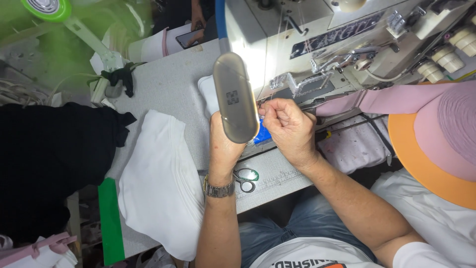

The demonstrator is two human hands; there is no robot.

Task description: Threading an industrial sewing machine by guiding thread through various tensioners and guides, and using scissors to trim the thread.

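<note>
Both hands sit mid-frame at the sewing machine [317, 44]. Right hand [290, 126] is pinched on a thin thread [261, 105] by the needle area; left hand [224, 144] is half hidden behind the lamp [235, 98], so grip unclear. Thread could easily slip or snap if tugged.

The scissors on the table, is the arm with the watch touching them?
Cannot tell. In the head view the left wrist, wearing the watch, lies over the scissors and hides their blades, so neither contact nor a gap shows plainly.

White fabric [158, 183]; pink tape [391, 99]; orange disc [421, 164]; green-handled scissors [245, 178]; black cloth [49, 159].
</note>
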